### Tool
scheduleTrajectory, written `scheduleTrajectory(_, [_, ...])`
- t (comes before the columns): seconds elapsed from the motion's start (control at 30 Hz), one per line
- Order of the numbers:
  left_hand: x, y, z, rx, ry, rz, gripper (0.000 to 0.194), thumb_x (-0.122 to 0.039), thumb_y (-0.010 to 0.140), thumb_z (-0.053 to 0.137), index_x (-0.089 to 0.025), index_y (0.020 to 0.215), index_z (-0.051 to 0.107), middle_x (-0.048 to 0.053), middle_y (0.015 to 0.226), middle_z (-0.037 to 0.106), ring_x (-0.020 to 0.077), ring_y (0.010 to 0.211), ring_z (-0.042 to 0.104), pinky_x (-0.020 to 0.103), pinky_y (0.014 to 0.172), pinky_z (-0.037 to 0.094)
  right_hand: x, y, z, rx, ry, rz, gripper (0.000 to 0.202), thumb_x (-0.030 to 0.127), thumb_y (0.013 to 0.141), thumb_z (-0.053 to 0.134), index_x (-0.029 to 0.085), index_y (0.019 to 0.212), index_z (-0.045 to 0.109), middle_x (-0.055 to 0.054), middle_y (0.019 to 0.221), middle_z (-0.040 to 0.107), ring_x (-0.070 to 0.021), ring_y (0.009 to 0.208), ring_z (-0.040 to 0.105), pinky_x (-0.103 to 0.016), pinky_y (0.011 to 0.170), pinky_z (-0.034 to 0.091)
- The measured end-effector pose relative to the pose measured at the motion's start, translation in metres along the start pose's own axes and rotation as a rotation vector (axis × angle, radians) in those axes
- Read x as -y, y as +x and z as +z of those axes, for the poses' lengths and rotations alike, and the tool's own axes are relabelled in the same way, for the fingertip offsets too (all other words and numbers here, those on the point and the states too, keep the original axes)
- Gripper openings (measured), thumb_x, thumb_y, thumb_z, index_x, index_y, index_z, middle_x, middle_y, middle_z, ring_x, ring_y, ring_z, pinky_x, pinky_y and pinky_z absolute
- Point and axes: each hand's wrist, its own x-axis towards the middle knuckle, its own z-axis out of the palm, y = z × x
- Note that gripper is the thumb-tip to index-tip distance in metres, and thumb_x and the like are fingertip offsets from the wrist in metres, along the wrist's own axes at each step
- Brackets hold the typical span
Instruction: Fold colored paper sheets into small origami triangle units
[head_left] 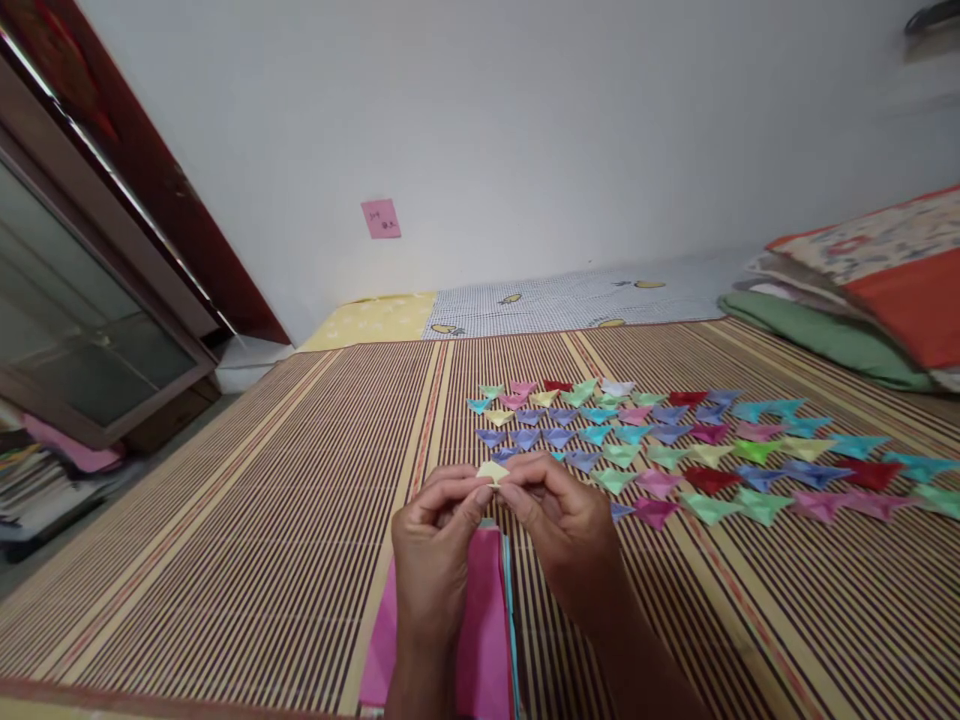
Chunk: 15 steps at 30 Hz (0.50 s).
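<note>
A small pale yellow folded paper [493, 472] is pinched between the fingertips of both hands, above a striped mat [300, 500]. My left hand [439, 535] grips its left side and my right hand [559, 520] its right side, with the thumbs close together. Beneath my left hand and forearm lies a stack of pink paper [484, 630], with a blue edge showing on its right. To the right, rows of small folded papers [709, 455] in many colours spread over the mat; some are partly hidden behind my right hand.
Folded cloths and a red-orange patterned cushion [900, 280] lie at the back right. A checked cloth [555, 300] runs along the wall, which bears a pink note [381, 218]. At the left stand a glass-fronted cabinet [67, 290] and a pile of papers [45, 490].
</note>
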Motion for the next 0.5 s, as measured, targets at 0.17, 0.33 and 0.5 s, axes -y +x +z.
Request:
scheduleTrajectory(0.17, [-0.001,0.001,0.004,-0.023,-0.005,-0.013,0.005,-0.023,0.073,0.085,-0.02,0.073,0.081,0.006,0.09,0.073,0.0199,0.091,0.07,0.029,0.079,0.06,-0.003,-0.001,0.003,-0.017,0.023,0.0,0.01,0.021,0.095,0.061,0.022,0.086,0.064,-0.003,0.098,0.061,-0.0188,0.096,0.064,-0.034,0.083,0.053])
scheduleTrajectory(0.33, [-0.002,0.0,0.008,-0.031,-0.051,-0.03,0.004,-0.02,0.074,0.084,-0.019,0.075,0.08,0.004,0.085,0.073,0.0172,0.084,0.07,0.027,0.077,0.06,-0.005,-0.003,0.006,-0.057,0.072,0.036,0.009,0.022,0.095,0.061,0.021,0.087,0.063,-0.003,0.096,0.062,-0.0177,0.09,0.064,-0.033,0.08,0.055])
scheduleTrajectory(0.5, [-0.004,-0.001,0.012,-0.068,-0.065,-0.056,0.01,-0.02,0.072,0.085,-0.017,0.074,0.077,0.003,0.079,0.073,0.016,0.073,0.071,0.027,0.071,0.06,-0.007,-0.003,0.009,-0.092,0.084,0.067,0.008,0.021,0.094,0.063,0.021,0.086,0.063,-0.003,0.091,0.065,-0.0174,0.084,0.066,-0.033,0.078,0.056])
